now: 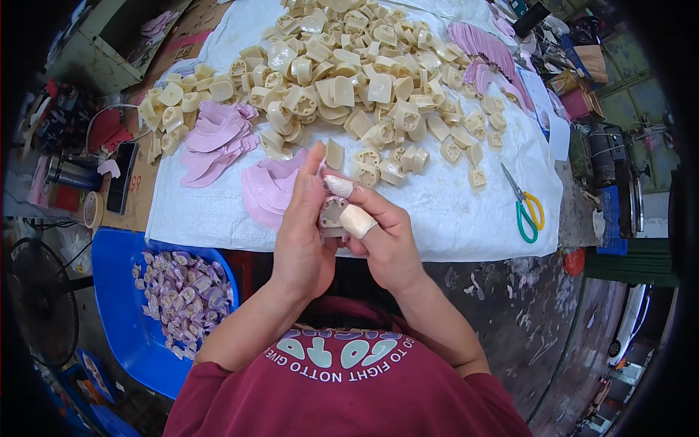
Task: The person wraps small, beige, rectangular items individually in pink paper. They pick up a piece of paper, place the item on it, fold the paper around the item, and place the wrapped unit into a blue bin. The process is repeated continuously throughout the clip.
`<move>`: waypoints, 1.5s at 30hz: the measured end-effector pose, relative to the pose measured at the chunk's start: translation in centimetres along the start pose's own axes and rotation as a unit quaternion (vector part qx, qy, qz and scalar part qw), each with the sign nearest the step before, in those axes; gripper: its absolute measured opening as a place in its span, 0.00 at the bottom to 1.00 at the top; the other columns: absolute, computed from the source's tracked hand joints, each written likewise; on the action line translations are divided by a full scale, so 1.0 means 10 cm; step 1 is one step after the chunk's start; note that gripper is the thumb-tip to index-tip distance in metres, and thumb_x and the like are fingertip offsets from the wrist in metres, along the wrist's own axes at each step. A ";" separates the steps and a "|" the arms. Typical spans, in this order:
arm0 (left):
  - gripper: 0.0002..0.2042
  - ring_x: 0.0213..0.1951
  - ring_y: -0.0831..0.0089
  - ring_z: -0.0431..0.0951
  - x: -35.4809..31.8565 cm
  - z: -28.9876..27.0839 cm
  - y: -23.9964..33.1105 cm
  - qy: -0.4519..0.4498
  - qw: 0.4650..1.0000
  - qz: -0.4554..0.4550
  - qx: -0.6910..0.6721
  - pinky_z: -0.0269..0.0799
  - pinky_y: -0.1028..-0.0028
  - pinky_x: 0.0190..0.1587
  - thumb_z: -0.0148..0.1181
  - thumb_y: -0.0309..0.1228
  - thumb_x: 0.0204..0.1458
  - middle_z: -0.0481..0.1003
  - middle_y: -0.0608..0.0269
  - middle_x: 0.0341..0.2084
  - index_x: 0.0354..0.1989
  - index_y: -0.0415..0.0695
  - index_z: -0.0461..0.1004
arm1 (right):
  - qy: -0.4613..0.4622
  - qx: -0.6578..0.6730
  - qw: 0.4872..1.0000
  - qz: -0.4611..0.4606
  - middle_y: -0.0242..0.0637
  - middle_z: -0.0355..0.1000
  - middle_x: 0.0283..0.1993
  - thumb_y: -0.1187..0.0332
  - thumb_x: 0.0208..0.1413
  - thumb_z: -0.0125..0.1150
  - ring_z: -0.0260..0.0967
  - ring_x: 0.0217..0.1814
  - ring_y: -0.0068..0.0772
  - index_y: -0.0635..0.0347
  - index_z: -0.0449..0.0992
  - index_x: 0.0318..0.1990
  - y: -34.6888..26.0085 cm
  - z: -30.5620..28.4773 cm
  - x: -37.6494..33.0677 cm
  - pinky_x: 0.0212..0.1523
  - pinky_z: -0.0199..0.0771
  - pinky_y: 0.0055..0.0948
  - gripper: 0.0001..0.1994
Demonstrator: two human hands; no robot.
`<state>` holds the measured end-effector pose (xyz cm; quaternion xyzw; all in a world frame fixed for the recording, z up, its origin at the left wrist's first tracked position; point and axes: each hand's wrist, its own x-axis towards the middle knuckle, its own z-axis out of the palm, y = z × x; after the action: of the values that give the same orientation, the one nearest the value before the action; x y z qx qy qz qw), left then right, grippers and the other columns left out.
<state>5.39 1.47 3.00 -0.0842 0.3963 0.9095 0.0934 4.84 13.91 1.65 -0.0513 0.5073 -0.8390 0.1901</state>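
Note:
Between my two hands, in front of my chest, is a cream plastic shoe heel (pixel 332 215) with small holes in its face and some pink covering at its upper edge. My left hand (pixel 300 231) is pressed along its left side, fingers straight and pointing away from me. My right hand (pixel 389 237) grips it from the right, with pale wraps on the thumb and a finger. Just beyond my left hand lie lilac-pink cut pieces (pixel 263 191) of thin material, and a second stack of pink pieces (pixel 216 142) is farther left.
A large heap of cream heels (pixel 342 80) covers the far part of the white cloth (pixel 451 233). Scissors (pixel 526 207) with green and orange handles lie at right. A blue basin (pixel 120 320) of lilac-covered heels stands lower left, near a fan (pixel 44 302). A phone (pixel 122 177) rests at left.

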 end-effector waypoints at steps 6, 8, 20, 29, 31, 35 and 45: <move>0.26 0.36 0.80 0.71 0.04 -0.08 -0.14 -0.010 0.979 0.128 0.156 0.69 0.78 0.39 0.42 0.38 0.62 0.70 0.66 0.41 0.67 0.44 0.51 | 0.042 -0.098 0.988 -0.109 0.33 0.72 0.47 0.71 0.62 0.47 0.68 0.43 0.17 0.66 0.69 0.55 0.04 0.15 0.08 0.43 0.70 0.19 0.16; 0.26 0.34 0.81 0.70 0.09 -0.06 -0.12 0.027 0.988 0.096 0.116 0.68 0.80 0.36 0.43 0.37 0.61 0.70 0.66 0.38 0.67 0.44 0.51 | 0.070 -0.135 0.987 -0.053 0.37 0.69 0.53 0.72 0.62 0.47 0.69 0.44 0.20 0.66 0.68 0.56 0.06 0.16 0.08 0.44 0.71 0.20 0.16; 0.27 0.27 0.79 0.73 0.09 -0.28 -0.01 -0.034 0.997 -0.039 0.053 0.68 0.82 0.22 0.46 0.39 0.61 0.72 0.63 0.36 0.68 0.51 0.49 | -0.062 -0.354 0.925 -0.125 0.48 0.54 0.67 0.75 0.57 0.52 0.67 0.51 0.33 0.70 0.64 0.57 0.02 -0.09 0.12 0.54 0.66 0.30 0.20; 0.42 0.45 0.66 0.76 0.03 -0.29 0.12 -0.203 0.966 -0.109 -0.118 0.75 0.67 0.44 0.59 0.29 0.54 0.70 0.56 0.49 0.70 0.54 0.35 | -0.035 -0.021 0.998 -0.050 0.39 0.68 0.56 0.77 0.54 0.57 0.69 0.34 0.15 0.67 0.67 0.57 -0.09 -0.03 0.03 0.28 0.69 0.17 0.21; 0.44 0.44 0.67 0.76 0.02 -0.25 0.05 -0.178 0.975 -0.073 -0.108 0.75 0.68 0.44 0.61 0.29 0.52 0.71 0.55 0.48 0.70 0.54 0.34 | -0.035 0.067 0.997 -0.015 0.37 0.71 0.52 0.76 0.54 0.58 0.68 0.35 0.15 0.65 0.67 0.57 -0.07 -0.01 0.00 0.28 0.69 0.17 0.22; 0.48 0.42 0.69 0.76 -0.01 -0.29 0.05 -0.154 0.982 -0.055 -0.091 0.73 0.70 0.46 0.64 0.24 0.49 0.71 0.55 0.47 0.70 0.54 0.33 | -0.055 0.088 0.994 -0.021 0.37 0.72 0.50 0.70 0.55 0.59 0.70 0.42 0.20 0.65 0.67 0.57 0.02 -0.06 0.05 0.38 0.72 0.18 0.22; 0.45 0.45 0.58 0.73 0.10 -0.36 0.29 -0.301 0.678 0.327 0.585 0.74 0.65 0.42 0.66 0.16 0.35 0.61 0.44 0.57 0.66 0.44 0.49 | 0.007 0.015 0.994 0.108 0.42 0.75 0.41 0.68 0.57 0.58 0.75 0.41 0.31 0.68 0.75 0.43 -0.16 -0.36 -0.03 0.40 0.79 0.30 0.12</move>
<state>4.01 -3.00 2.43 0.4013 0.8004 0.4404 -0.0658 3.67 17.63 1.34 0.0127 0.4985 -0.8213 0.2771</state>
